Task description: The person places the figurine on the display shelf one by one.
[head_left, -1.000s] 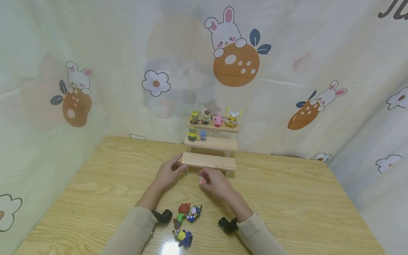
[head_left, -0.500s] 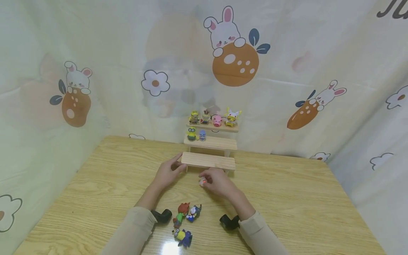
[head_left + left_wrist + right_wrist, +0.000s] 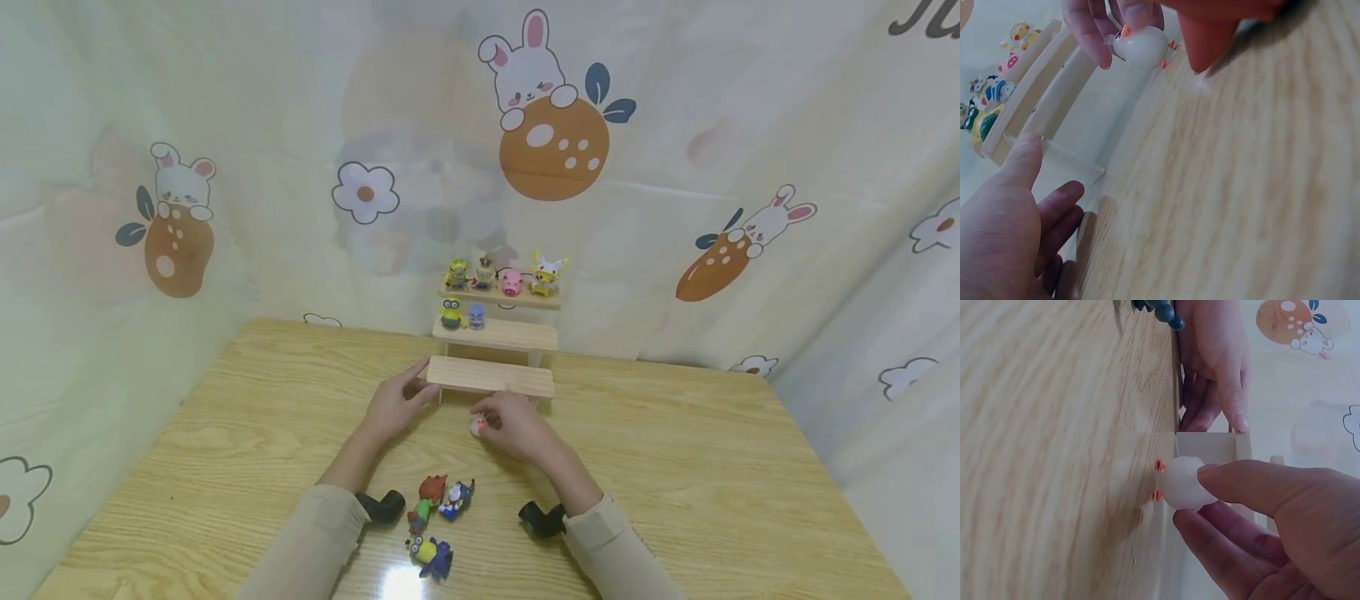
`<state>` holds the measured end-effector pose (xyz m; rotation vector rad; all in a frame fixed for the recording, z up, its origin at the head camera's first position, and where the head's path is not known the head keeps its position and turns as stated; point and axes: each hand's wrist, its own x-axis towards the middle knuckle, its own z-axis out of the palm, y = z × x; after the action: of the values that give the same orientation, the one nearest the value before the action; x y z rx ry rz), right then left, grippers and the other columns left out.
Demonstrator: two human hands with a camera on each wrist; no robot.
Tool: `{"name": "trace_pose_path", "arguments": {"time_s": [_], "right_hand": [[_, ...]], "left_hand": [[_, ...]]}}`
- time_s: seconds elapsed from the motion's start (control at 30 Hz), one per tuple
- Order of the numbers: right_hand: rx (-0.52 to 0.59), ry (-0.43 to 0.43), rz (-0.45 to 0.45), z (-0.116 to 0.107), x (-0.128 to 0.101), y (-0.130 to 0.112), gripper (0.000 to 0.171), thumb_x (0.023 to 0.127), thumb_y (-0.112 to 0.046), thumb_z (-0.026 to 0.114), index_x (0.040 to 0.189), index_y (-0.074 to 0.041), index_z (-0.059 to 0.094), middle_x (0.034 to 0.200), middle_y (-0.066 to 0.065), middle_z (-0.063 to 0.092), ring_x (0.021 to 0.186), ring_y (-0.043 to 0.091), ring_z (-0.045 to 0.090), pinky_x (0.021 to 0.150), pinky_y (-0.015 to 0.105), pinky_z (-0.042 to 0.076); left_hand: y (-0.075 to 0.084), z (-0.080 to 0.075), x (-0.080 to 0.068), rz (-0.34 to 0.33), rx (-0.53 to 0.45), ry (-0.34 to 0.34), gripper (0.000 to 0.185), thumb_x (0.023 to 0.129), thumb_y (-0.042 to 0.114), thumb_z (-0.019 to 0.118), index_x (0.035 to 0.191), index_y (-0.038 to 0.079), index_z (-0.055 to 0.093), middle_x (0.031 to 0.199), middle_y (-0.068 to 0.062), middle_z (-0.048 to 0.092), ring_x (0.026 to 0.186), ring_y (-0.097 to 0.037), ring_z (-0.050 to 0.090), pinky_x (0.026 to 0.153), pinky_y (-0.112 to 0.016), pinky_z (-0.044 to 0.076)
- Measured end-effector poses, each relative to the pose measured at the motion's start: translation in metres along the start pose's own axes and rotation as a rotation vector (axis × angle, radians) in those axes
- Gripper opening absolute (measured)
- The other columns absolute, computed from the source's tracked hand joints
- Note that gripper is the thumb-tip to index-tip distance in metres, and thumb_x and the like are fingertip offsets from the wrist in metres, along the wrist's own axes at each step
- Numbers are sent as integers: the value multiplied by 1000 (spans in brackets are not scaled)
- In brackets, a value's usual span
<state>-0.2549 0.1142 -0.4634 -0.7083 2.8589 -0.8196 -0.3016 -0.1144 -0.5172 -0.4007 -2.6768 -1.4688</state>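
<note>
My right hand [image 3: 516,427] pinches a small white round bird figurine [image 3: 1182,484] between thumb and fingers. Its orange feet stand close over the table, and an orange beak shows in the left wrist view. Just behind is the lowest step [image 3: 491,377] of a three-tier wooden display shelf. At that step's left end rests my left hand [image 3: 393,408], its thumb touching the front edge and the other fingers loosely bent. The middle step [image 3: 510,337] holds a minion figurine [image 3: 452,313] and a small blue figurine [image 3: 477,317] on its left half.
On the top step stand a pink pig [image 3: 512,282], a white-and-yellow figurine [image 3: 545,275] and two minions. Nearer me on the table lie a red-haired figurine [image 3: 427,502], a white-and-blue one [image 3: 457,500] and a caped minion [image 3: 431,556]. A printed curtain [image 3: 285,167] hangs behind.
The bird figurine has shifted slightly to the right in my right hand's pinch and shows more of its white body. My left hand stays at the shelf's end.
</note>
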Motion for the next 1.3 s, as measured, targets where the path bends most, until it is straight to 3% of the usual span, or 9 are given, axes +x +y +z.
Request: {"name": "trace_pose_path", "arguments": {"time_s": [0.43,1.0,1.3], "right_hand": [[-3,-11,-9,0,0,3,25,83,-10,71,108,-6,69,99,5,69,87,15,64,74,29,54],[-27,-6,-44,1,0,8,21,82,-14,73,103,-10,70,96,1,68,86,12,62,76,30,52],[33,-8,-20,-6,-1,5,23,82,-12,74,104,-9,69,96,3,69,87,15,64,77,31,54]], "left_hand": [[1,-1,-2,9,-2,2,63,91,43,60,145,18,41,107,-6,71,112,-27,60,106,-47,40],[0,0,-2,11,3,11,63,90,47,60,144,21,42,105,-4,71,115,-25,59,107,-47,38],[-1,0,-1,23,5,15,63,90,45,61,144,20,42,104,-5,72,113,-25,60,106,-46,39]]}}
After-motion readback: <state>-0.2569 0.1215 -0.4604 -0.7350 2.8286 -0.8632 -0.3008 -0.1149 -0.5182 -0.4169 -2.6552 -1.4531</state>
